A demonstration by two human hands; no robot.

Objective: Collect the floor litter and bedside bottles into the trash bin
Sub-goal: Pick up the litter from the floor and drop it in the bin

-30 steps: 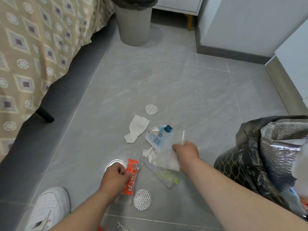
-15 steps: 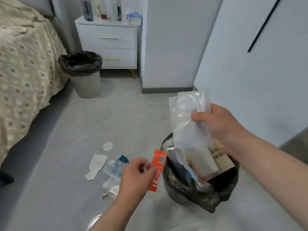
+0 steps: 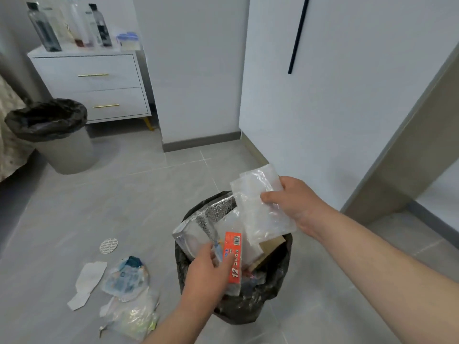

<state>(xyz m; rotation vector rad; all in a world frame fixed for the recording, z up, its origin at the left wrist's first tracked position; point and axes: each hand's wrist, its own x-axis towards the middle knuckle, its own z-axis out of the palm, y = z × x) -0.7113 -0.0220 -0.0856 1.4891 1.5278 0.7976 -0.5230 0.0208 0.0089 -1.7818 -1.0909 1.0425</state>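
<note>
My left hand [image 3: 205, 271] grips an orange wrapper [image 3: 233, 258] marked "12" over the near trash bin [image 3: 248, 309], which has a black liner and is stuffed with foil and cardboard. My right hand [image 3: 295, 202] pinches a clear plastic bag [image 3: 260, 207] above the bin's far rim. On the floor left of the bin lie a white paper scrap [image 3: 87, 281], a blue-printed wrapper [image 3: 126, 278], a clear crumpled bag [image 3: 134, 316] and a round foil seal [image 3: 108, 245]. Several bottles [image 3: 44, 28] stand on the bedside cabinet [image 3: 87, 85].
A second grey bin [image 3: 62, 150] with a black liner stands by the cabinet at the left. The bed's edge [image 3: 10, 145] shows at far left. White wardrobe panels [image 3: 347, 95] rise behind the near bin, with a doorway frame [image 3: 397, 157] at right.
Both hands rose from the floor with their litter and moved over the near bin. The orange wrapper now hangs above the bin's contents, and the clear bag has dropped lower toward the rim.
</note>
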